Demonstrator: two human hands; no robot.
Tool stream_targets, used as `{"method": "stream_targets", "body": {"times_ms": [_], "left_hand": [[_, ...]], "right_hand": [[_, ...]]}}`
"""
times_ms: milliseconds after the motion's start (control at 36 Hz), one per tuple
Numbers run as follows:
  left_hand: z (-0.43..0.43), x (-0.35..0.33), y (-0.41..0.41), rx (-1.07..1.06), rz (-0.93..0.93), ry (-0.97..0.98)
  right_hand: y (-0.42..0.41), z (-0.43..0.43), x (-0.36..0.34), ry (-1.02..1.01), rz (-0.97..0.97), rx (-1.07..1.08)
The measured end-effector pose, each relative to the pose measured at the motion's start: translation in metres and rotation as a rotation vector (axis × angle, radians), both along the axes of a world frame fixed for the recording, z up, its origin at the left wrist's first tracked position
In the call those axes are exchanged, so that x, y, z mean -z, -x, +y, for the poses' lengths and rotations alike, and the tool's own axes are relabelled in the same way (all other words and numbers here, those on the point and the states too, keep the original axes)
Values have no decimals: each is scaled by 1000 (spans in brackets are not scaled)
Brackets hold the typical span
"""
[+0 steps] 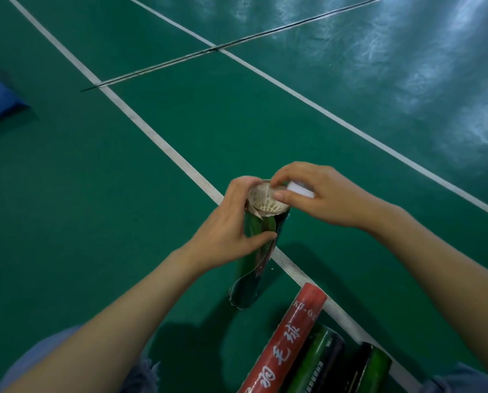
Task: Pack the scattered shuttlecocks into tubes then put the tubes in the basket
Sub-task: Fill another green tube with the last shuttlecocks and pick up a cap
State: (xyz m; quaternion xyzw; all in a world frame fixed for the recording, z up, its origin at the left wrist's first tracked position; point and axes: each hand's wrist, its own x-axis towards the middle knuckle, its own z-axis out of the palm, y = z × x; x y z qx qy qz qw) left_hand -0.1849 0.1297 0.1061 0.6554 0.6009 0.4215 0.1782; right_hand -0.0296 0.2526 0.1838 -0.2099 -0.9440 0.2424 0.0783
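Clamped round upper part of green tube [248,282]: left hand [228,228]. Pinching feather rim of shuttlecock [268,202] seated in tube mouth: right hand [325,199], white object [301,190] tucked under its fingers. Lying on court floor [123,194], lower right: red tube [282,344], two dark tubes [316,361].

One head-worn view, aimed forward and down.
We face the glossy green court floor [67,208] at a slant; the wide lens bows its white painted lines [165,147], and our left hand [231,222] and right hand [322,194] sit close, near mid-frame.
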Motion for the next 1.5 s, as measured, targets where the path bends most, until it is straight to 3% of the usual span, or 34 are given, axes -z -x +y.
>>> {"method": "stream_targets", "body": {"times_ms": [111, 222, 306, 389, 500, 583, 750, 1278, 1444, 1500], "left_hand": [[-3, -1, 6, -60, 206, -13], [-8, -8, 6, -69, 233, -17], [-10, -12, 1, -73, 60, 30], [-9, -19, -13, -87, -286, 136], [-1, -27, -31, -278, -829, 392], [1, -28, -35, -324, -803, 500], [1, -30, -32, -349, -696, 521], [1, -34, -20, -436, -652, 545], [-1, -37, -24, -418, -842, 506], [-1, -42, -25, -350, -929, 546]], "right_hand": [[2, -1, -1, -48, -59, 1], [8, 2, -9, -63, -201, 140], [15, 2, -15, -2, -370, 250], [27, 2, -19, -86, -576, 253], [37, 2, -26, 75, -665, 202], [41, -2, -31, 54, -693, 182], [56, -11, -26, -150, -783, 130], [64, -22, -13, -269, -714, 206], [45, -9, -13, -187, -567, 217], [37, -4, -17, -99, -411, 277]]}}
